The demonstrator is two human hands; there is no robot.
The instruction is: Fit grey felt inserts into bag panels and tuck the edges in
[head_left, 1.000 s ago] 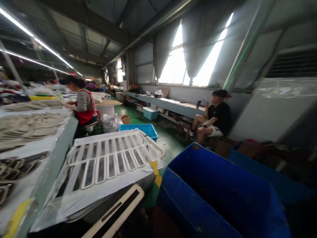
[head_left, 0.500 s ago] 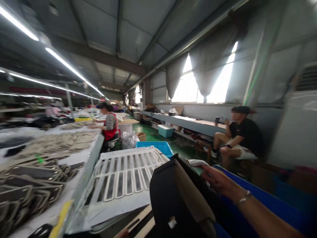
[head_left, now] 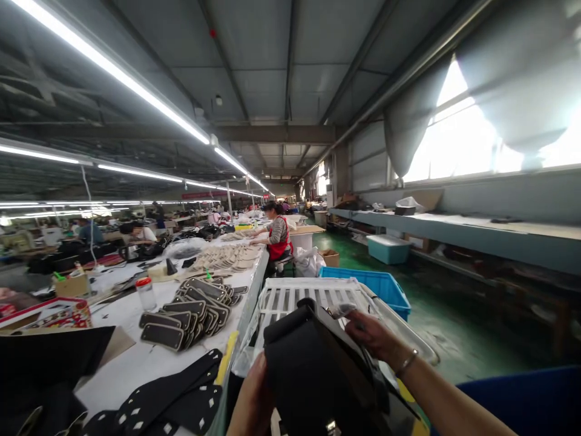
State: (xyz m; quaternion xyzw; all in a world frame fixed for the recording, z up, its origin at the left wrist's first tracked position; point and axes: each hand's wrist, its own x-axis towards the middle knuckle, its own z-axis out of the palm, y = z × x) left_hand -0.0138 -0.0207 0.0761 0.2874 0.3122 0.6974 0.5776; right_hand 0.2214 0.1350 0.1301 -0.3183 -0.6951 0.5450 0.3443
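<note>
Support blk piece (head_left: 308,357) evenly, w/ L hand (head_left: 255,390) gripping near side & R hand (head_left: 374,336) pinching far edge, clear of white slats (head_left: 275,313).

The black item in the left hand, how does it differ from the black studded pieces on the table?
The black item is raised in the left hand; the studded pieces lie on the table. The black item bends over into a curve; the studded pieces look flat. Both are black with silvery spots.
</note>
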